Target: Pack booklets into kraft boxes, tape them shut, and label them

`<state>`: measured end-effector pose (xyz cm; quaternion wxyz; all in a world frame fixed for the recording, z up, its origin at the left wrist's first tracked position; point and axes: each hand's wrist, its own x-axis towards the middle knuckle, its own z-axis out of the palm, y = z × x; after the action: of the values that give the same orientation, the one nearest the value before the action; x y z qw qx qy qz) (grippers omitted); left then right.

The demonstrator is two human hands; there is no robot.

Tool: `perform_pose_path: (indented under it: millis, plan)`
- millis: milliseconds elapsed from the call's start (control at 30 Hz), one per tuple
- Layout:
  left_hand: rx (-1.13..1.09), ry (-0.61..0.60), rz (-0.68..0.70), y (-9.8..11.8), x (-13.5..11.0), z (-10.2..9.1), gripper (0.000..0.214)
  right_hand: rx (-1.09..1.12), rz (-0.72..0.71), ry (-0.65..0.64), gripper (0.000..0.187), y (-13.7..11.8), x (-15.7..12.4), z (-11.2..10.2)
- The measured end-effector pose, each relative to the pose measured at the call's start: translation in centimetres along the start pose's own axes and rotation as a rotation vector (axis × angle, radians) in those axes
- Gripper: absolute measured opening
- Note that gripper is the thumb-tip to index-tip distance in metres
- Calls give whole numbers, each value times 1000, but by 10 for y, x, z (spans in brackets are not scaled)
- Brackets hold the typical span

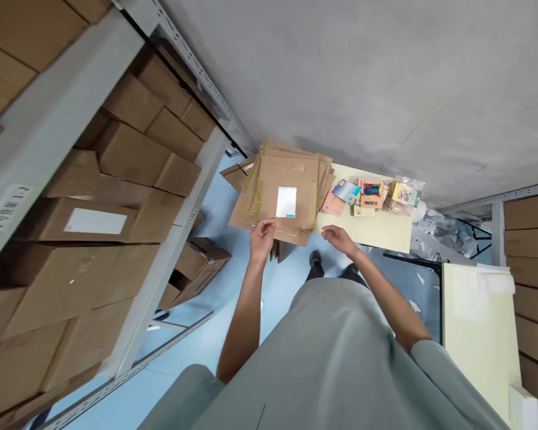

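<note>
A stack of flattened brown cardboard boxes (pixel 291 179) lies on a pale yellow table (pixel 376 233), the top one bearing a white label (pixel 286 202). My left hand (pixel 262 236) pinches the near edge of the top flattened box, fingers curled over it. My right hand (pixel 338 237) hovers just right of the stack's near corner, fingers loosely bent and apart, holding nothing I can see. Right of the stack lies a cluster of small colourful packets (pixel 372 194).
A metal shelving rack (pixel 63 113) packed with brown cartons (pixel 130 155) runs along the left. More cartons (pixel 531 251) are stacked at far right. A second pale table (pixel 479 322) sits near right. Crumpled plastic wrap (pixel 434 224) lies beyond the table. The floor is light blue.
</note>
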<state>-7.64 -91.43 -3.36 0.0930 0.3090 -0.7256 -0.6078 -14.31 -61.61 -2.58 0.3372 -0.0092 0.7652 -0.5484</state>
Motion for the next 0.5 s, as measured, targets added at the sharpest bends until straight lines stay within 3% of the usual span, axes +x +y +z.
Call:
perform_pose_path:
  millis: [100, 200, 400, 500]
  plan:
    - [135, 74, -9, -18, 39, -26, 29, -135, 103, 56, 39, -12, 26, 20]
    - [198, 76, -67, -37, 61, -37, 35, -198, 178, 100, 41, -24, 45, 34]
    - [109, -26, -181, -52, 59, -32, 40, -193, 222, 154, 35, -35, 61, 44]
    - [127, 30, -123, -52, 59, -33, 41, -171, 251, 159, 21, -35, 67, 46]
